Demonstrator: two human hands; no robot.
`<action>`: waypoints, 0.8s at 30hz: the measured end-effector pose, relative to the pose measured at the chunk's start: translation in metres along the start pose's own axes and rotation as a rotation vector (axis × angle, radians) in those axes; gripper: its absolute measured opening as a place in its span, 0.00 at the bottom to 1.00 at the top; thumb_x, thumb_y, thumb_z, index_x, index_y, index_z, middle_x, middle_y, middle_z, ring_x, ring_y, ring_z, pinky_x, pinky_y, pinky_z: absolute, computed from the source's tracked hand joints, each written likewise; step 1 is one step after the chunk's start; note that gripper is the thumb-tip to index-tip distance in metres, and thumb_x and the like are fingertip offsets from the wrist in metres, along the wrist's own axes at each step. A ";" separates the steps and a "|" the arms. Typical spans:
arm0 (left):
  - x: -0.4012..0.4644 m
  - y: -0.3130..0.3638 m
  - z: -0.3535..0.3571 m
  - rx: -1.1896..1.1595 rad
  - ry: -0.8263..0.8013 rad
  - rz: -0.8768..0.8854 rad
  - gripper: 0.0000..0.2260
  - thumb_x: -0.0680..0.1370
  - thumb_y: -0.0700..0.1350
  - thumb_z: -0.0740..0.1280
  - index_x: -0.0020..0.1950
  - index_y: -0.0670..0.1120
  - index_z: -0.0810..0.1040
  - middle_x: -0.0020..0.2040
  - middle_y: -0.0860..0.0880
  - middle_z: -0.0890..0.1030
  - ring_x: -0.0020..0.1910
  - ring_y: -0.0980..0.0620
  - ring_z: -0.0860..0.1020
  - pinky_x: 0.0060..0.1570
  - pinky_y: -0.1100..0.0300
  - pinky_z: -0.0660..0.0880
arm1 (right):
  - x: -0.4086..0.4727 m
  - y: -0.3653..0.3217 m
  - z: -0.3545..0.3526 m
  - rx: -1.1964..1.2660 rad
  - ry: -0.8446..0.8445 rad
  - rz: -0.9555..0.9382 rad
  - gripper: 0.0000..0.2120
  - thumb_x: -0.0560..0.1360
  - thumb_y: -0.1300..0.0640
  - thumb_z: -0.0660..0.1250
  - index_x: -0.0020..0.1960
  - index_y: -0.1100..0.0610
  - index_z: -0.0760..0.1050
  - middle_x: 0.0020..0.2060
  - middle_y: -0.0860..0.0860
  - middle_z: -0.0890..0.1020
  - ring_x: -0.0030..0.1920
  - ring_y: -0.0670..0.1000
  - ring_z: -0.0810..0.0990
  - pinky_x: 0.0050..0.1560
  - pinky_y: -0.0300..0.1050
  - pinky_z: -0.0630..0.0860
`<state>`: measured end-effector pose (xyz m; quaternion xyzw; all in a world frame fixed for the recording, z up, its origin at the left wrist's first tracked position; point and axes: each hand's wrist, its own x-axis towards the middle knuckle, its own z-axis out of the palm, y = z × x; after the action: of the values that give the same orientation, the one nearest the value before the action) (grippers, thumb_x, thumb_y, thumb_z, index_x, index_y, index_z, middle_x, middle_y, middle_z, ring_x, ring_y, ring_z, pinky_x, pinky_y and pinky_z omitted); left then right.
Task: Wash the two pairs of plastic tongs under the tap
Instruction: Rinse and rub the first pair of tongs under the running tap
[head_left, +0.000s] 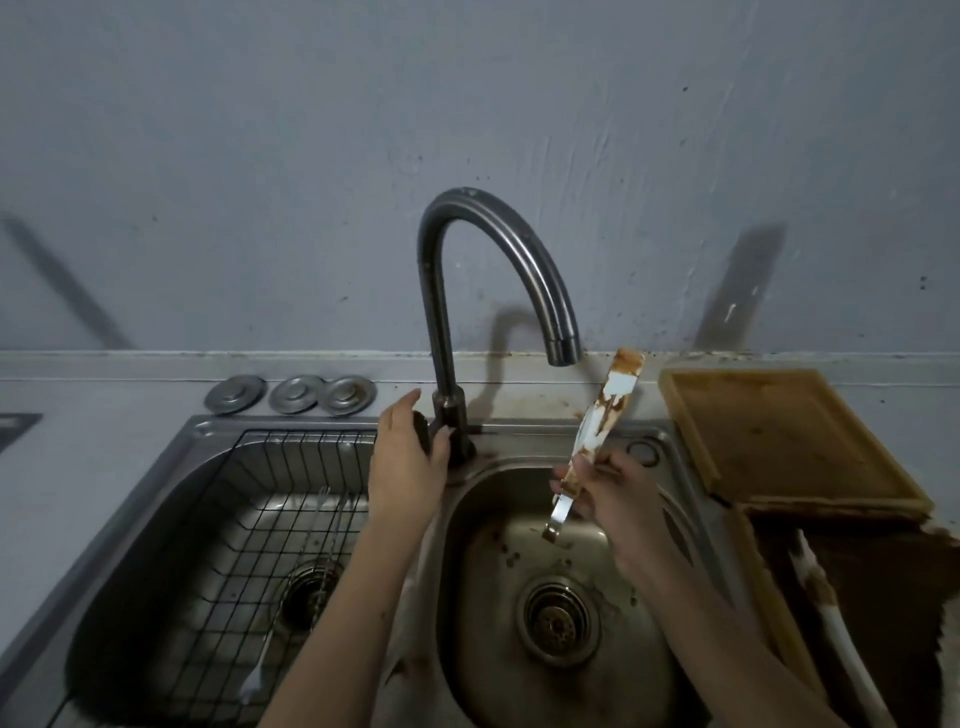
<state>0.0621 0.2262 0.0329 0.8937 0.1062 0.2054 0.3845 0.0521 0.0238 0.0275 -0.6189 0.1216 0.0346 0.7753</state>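
Observation:
My right hand (610, 493) grips a pair of white plastic tongs (605, 410) smeared with brown sauce, held upright over the small right sink basin (519, 499), its tip just right of the tap spout (563, 348). No water runs from the spout. My left hand (408, 457) is wrapped around the dark tap handle (421, 423) at the tap's base. A second pair of white, sauce-stained tongs (826, 613) lies on the counter at the right, on a brown smeared patch.
A wooden board (789, 441) lies right of the sink. The left basin holds a black wire rack (249, 519) with a utensil in it. Three metal discs (291, 395) sit behind the left basin. The right basin's drain strainer (558, 621) has brown specks around it.

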 end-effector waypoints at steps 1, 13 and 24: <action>0.006 -0.003 0.002 0.006 -0.026 -0.025 0.19 0.76 0.45 0.67 0.66 0.45 0.70 0.62 0.45 0.75 0.57 0.49 0.75 0.56 0.59 0.71 | 0.002 0.000 0.003 0.006 -0.004 0.003 0.02 0.76 0.65 0.64 0.47 0.62 0.75 0.38 0.58 0.83 0.39 0.54 0.85 0.42 0.46 0.82; 0.021 -0.029 0.022 0.003 0.034 0.055 0.12 0.72 0.32 0.66 0.42 0.48 0.66 0.41 0.49 0.72 0.37 0.53 0.70 0.34 0.66 0.63 | 0.003 0.004 0.016 0.127 -0.030 0.045 0.03 0.74 0.65 0.66 0.47 0.63 0.77 0.34 0.54 0.84 0.38 0.53 0.85 0.40 0.44 0.83; 0.015 -0.043 0.029 -0.072 0.095 0.106 0.12 0.72 0.32 0.64 0.43 0.48 0.67 0.42 0.49 0.73 0.37 0.55 0.71 0.34 0.68 0.66 | -0.001 0.002 0.014 0.150 -0.050 0.083 0.02 0.75 0.64 0.66 0.47 0.61 0.77 0.39 0.58 0.83 0.40 0.54 0.85 0.38 0.42 0.81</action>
<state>0.0870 0.2421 -0.0125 0.8729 0.0692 0.2712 0.3997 0.0530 0.0384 0.0285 -0.5524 0.1303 0.0730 0.8201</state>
